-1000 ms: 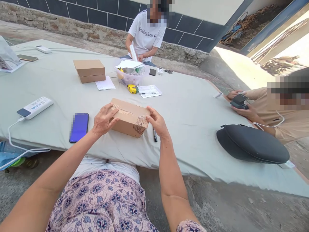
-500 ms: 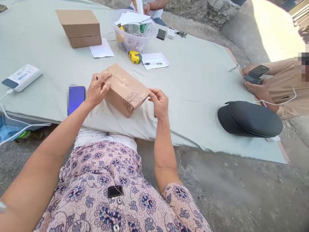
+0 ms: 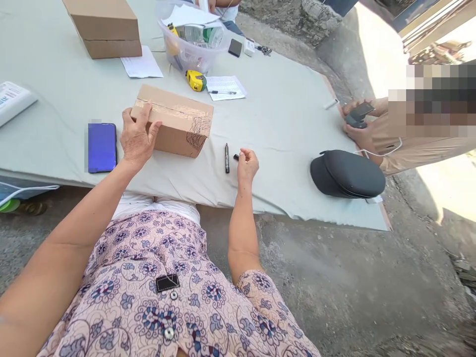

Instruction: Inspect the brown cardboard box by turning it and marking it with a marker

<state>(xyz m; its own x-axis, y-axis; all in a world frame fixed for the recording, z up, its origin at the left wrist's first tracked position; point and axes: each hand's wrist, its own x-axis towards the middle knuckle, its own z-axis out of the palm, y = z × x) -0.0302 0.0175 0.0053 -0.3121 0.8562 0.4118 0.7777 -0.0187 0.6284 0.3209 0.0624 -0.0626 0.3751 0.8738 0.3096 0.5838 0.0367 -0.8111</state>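
Observation:
My left hand [image 3: 138, 136] grips the left end of a brown cardboard box [image 3: 178, 139], its fingers over the top and its thumb on the near side. Black scribbled lines mark the box's right end, and torn, lighter strips run along its top. A black marker [image 3: 226, 158] lies uncapped on the cloth to the right of the box, tip pointing away from me. My right hand [image 3: 248, 165] is closed in a pinch beside it, with a small black marker cap [image 3: 236, 157] at the fingertips. Left of the box lies a phone [image 3: 101, 148] with a blue screen.
Farther back are another cardboard box [image 3: 111, 48], a plastic tub [image 3: 174, 49], a yellow tape measure [image 3: 195, 80] and a paper sheet [image 3: 226, 84] with a pen. A black case [image 3: 347, 173] sits at right, near another person's hands [image 3: 359, 129] holding a dark device.
My right hand has let go of the box's right corner and moved down beside the marker. The box has turned so its long side faces me more. The view has shifted right.

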